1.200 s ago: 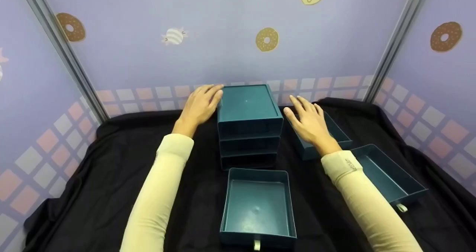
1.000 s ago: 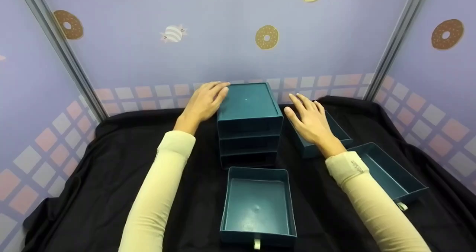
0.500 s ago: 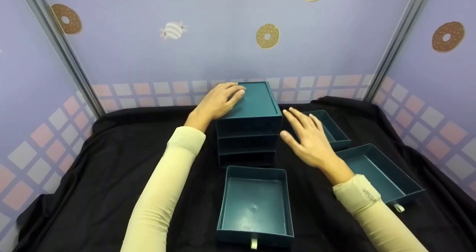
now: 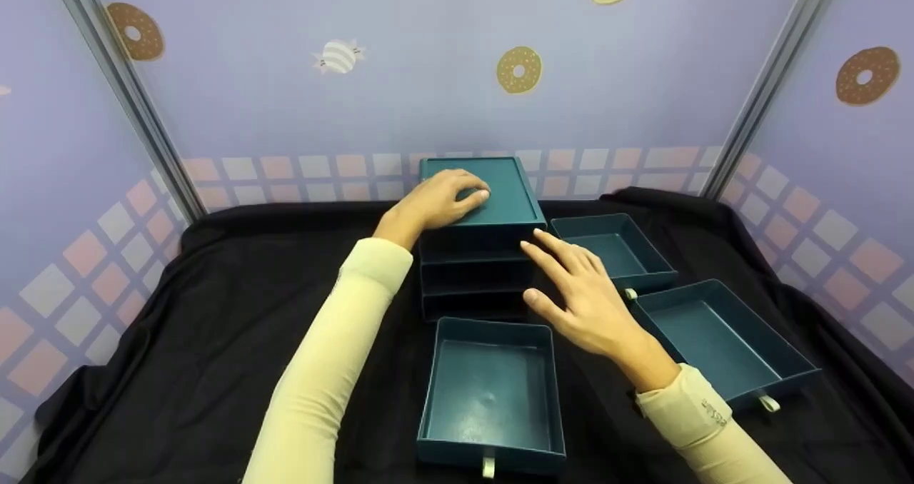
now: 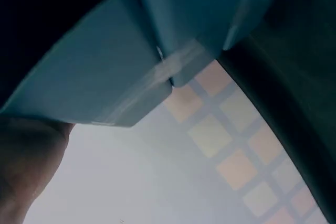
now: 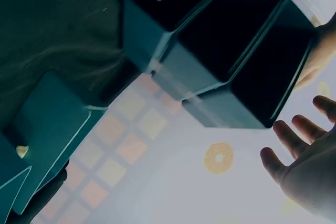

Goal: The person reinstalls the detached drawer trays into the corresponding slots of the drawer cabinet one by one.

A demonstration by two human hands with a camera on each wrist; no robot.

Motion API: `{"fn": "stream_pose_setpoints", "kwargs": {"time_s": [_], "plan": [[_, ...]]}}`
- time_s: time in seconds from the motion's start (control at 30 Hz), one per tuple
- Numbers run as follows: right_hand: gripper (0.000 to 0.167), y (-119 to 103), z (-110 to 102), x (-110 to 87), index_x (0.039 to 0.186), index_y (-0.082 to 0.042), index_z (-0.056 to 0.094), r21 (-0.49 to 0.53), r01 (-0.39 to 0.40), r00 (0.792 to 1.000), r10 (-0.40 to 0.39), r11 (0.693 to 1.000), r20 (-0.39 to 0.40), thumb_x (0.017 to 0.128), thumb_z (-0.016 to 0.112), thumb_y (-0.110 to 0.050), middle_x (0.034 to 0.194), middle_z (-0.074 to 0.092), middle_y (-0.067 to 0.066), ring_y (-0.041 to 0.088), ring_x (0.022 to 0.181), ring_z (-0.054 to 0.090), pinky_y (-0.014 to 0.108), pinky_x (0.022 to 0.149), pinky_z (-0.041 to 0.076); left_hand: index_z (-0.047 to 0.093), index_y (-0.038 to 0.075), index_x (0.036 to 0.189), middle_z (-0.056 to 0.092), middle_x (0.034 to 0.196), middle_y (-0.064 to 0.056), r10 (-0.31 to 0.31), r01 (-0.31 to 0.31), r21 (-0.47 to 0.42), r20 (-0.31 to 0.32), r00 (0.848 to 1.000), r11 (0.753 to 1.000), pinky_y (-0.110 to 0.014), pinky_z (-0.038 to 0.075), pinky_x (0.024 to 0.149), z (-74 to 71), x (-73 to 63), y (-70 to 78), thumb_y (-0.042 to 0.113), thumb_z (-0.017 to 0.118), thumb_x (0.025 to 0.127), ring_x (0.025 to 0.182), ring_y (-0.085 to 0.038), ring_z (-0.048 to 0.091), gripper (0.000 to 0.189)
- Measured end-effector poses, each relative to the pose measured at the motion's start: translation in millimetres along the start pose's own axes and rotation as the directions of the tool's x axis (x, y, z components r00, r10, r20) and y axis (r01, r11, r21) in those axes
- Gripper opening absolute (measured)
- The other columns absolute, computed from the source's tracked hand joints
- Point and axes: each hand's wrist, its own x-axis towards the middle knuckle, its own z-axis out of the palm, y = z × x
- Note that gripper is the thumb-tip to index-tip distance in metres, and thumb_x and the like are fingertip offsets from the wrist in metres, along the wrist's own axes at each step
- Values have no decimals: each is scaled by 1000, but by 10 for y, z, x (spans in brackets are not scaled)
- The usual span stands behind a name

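Observation:
A dark teal organizer frame (image 4: 510, 184) stands upright near the back wall, its three drawer slots facing me. My left hand (image 4: 446, 200) rests on its top with fingers loosely bent; in the left wrist view, part of that hand (image 5: 31, 163) shows beside the frame's side (image 5: 105, 77). My right hand (image 4: 582, 298) hovers at the frame's front right corner, fingers spread and holding nothing. In the right wrist view its fingers (image 6: 302, 127) are close to the frame's top edge; contact is unclear. A pulled-out drawer (image 4: 493, 391) with a pale tab lies in front.
Two more loose drawers lie at the right: one drawer (image 4: 610, 245) beside the frame, another drawer (image 4: 728, 341) nearer to me. Black cloth (image 4: 235, 313) covers the table. Patterned walls (image 4: 443, 91) enclose the back and sides.
My left hand has slid right from the frame's left edge onto its top. My right hand has come down and toward me from above the back drawer to the frame's front corner.

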Motion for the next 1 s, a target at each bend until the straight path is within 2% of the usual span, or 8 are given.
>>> {"fn": "stream_pose_setpoints", "kwargs": {"time_s": [0.1,0.3,0.43,0.6,0.73,0.83,1.0], "plan": [[64,-22,7,14,165,-24,42,7,-3,1000,3,1000,3,108,56,-48,174,31,2,37,152,37,63,125,22,65,20,147,56,157,-5,-23,23,23,3,1000,999,-48,33,127,-11,51,-1,42,51,113,151,-27,45,43],[63,5,19,-13,165,-23,43,32,0,1000,0,999,11,107,58,-45,174,29,2,36,154,35,64,125,21,53,28,159,39,170,-8,-71,69,57,34,997,996,-54,25,131,22,73,-49,52,48,112,159,-31,32,53],[63,8,-35,-8,166,-27,40,68,19,999,-22,997,48,108,56,-46,175,27,3,36,156,32,66,124,21,51,31,160,36,172,-5,-121,118,62,56,991,991,-56,23,131,48,57,-71,56,46,111,160,-31,30,55],[69,-19,-113,76,169,-32,31,102,70,992,-80,992,94,108,55,-51,174,28,6,34,157,30,68,126,16,51,33,159,37,171,-4,-139,134,103,35,990,986,-56,21,131,13,23,-97,56,45,111,159,-31,31,53],[77,-36,-171,55,170,-33,27,111,64,988,-79,992,131,104,62,-51,173,30,4,30,158,31,68,126,13,55,33,157,40,170,-3,-138,134,108,25,990,985,-54,22,131,37,25,-81,56,46,110,159,-30,32,53],[82,-50,-215,-3,170,-36,25,105,39,989,-54,994,140,101,67,-49,173,30,1,30,158,30,69,125,16,55,33,156,39,171,-1,-144,141,93,26,989,986,-53,20,132,77,57,-49,57,47,110,159,-29,31,52],[90,-141,-230,-81,170,-39,26,96,30,991,-43,995,130,96,76,-51,173,30,-2,33,157,28,69,123,19,55,35,156,38,171,1,-174,172,89,26,984,981,-54,18,132,88,33,-36,57,47,111,160,-28,29,51]]}}
